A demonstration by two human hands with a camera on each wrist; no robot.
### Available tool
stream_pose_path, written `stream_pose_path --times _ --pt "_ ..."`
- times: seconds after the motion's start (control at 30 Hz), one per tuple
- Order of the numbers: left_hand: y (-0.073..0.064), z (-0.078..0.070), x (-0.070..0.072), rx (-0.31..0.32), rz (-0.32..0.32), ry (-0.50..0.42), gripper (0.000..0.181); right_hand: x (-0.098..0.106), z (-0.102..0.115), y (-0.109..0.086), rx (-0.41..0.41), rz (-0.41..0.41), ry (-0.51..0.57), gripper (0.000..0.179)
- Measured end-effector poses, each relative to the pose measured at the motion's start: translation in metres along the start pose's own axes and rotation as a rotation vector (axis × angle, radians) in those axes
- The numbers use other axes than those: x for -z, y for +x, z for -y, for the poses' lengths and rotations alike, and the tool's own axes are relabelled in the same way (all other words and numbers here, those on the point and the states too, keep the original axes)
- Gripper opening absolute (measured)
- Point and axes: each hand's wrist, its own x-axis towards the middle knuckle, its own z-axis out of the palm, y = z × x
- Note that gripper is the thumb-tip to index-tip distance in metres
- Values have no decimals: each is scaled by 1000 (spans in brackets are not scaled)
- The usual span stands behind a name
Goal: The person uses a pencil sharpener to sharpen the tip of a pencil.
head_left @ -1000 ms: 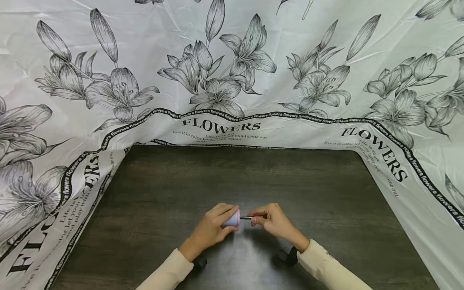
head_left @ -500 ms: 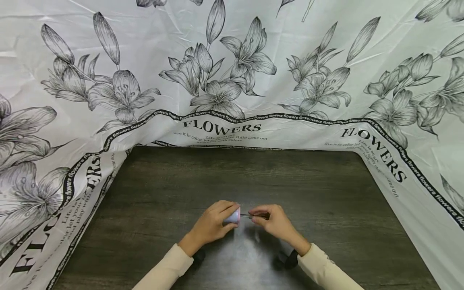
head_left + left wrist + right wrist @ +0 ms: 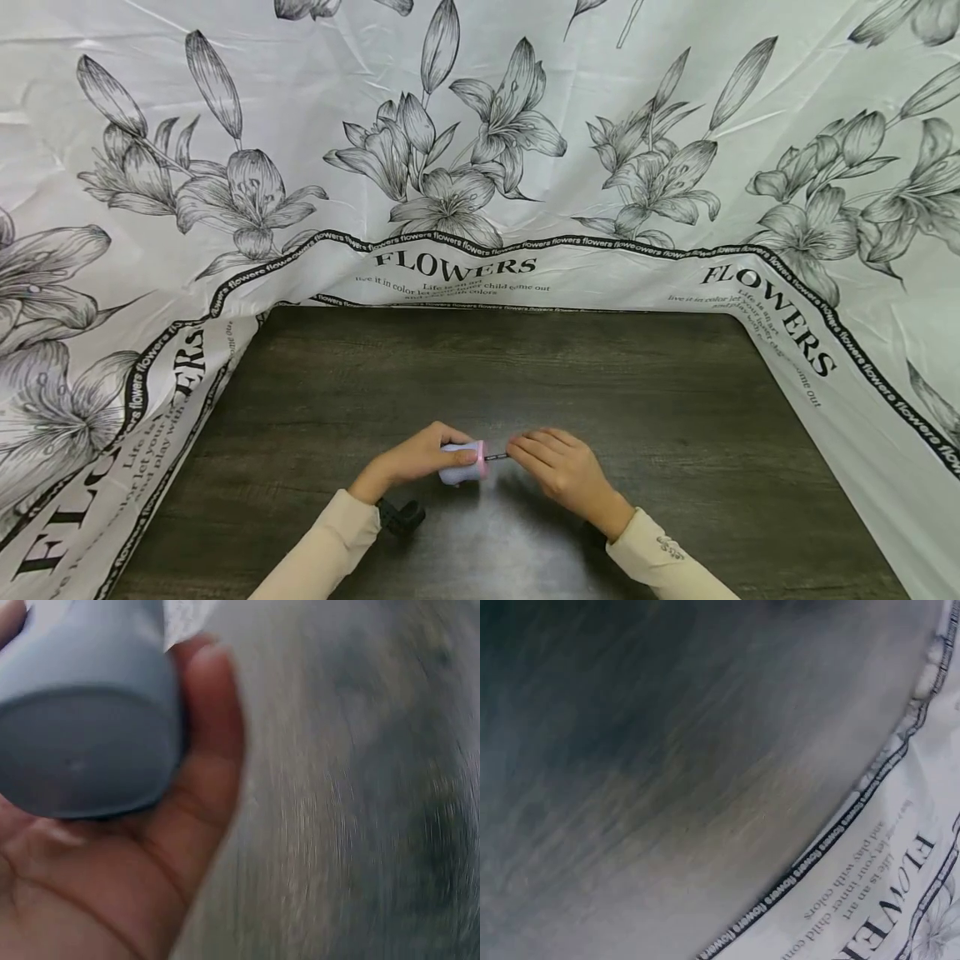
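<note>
A lavender, waisted holder point(image 3: 459, 473) with a pink rim point(image 3: 482, 460) lies sideways in the grip of my left hand point(image 3: 405, 460), above the table. One digit stretches along its upper side. From the rim a thin, dark, pencil-like rod point(image 3: 497, 457) sticks out to the right. My right hand point(image 3: 564, 473) pinches the rod's outer end, and its fingers hide the rest. In the left wrist view the holder's rounded base point(image 3: 82, 750) looks grey-blue and sits against the palm point(image 3: 90, 877). The right wrist view shows neither the right hand nor the rod.
Both hands are over a dark wood-grain table point(image 3: 525, 367). A white flower-printed sheet point(image 3: 637, 275) stands along its back and sides. Black straps point(image 3: 401, 515) hang under the left wrist.
My left hand has turned and drawn slightly left, showing more of the holder. The right hand has rolled so its back faces up, still pinching the rod.
</note>
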Motion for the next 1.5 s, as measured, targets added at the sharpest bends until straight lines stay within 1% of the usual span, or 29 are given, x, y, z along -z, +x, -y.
stream_pose_path --times 0.07,0.1,0.13,0.17,0.23,0.27,0.33,0.4,0.47,0.53,0.6,0.67,0.7,0.73,0.77,0.8,0.83,0.87,0.9,0.93,1.0,1.07,1.1,1.17,1.23,1.33,1.37,1.43,1.5 --pt "0 2 1 20 58 -91 46 -1 0 0 57 -30 -9 25" --pt "0 2 2 22 74 -113 47 -1 -1 0 74 -38 2 25" --pt "0 2 1 20 75 -119 48 -1 -1 0 86 -38 19 24" --pt "0 1 1 15 63 -111 48 -1 -1 0 85 -31 43 25" --pt "2 -2 -2 -11 5 -50 47 -1 -2 -1 59 -3 94 27" --pt "3 -3 -4 -26 -38 0 47 -1 -3 -1 36 12 117 28" --pt "4 -6 -9 -59 -138 134 48 0 -3 -1 -30 53 166 29" --pt "6 -6 -15 -112 -242 282 52 2 -4 -1 -125 101 241 24" --pt "7 -3 -22 -193 -336 431 54 4 -5 1 -247 161 364 15" --pt "8 2 -28 -321 -424 592 56 6 -7 3 -409 246 543 13" --pt "9 7 -32 -482 -500 765 59 8 -11 5 -611 347 765 15" --pt "11 10 -35 -657 -559 957 60 10 -15 6 -836 450 1043 19" --pt "12 11 -35 -740 -583 1055 57 11 -18 6 -959 499 1184 23" --pt "13 11 -36 -821 -602 1146 52 12 -20 5 -1074 545 1304 27" --pt "14 12 -36 -893 -617 1224 46 13 -23 4 -1171 580 1407 31" --pt "15 12 -36 -951 -630 1289 40 14 -24 2 -1248 609 1488 35" --pt "16 12 -36 -994 -635 1334 36 14 -25 1 -1311 636 1545 37" --pt "16 13 -36 -1017 -637 1368 33 14 -25 -1 -1347 653 1570 37" --pt "16 13 -36 -1027 -634 1390 34 14 -25 -2 -1360 661 1567 38" --pt "16 13 -36 -1023 -628 1397 35 13 -23 -3 -1355 657 1545 37" --pt "14 12 -36 -982 -603 1369 43 12 -19 -4 -1331 630 1463 33" --pt "13 11 -35 -912 -573 1320 54 11 -14 -3 -1284 594 1350 29" --pt "12 10 -34 -877 -562 1286 60 11 -11 -2 -1251 567 1296 28" --pt "11 9 -32 -803 -547 1202 62 11 -5 0 -1137 529 1133 23" --pt "11 9 -30 -716 -546 1126 61 11 0 2 -975 475 946 22" --pt "7 5 -28 -581 -536 987 59 8 5 2 -658 362 571 26" --pt "6 4 -28 -529 -525 932 58 7 6 1 -558 315 466 25" --pt "4 0 -26 -420 -490 799 57 4 7 -1 -373 226 257 21" --pt "2 -4 -25 -306 -442 644 56 1 7 -3 -229 158 113 22"
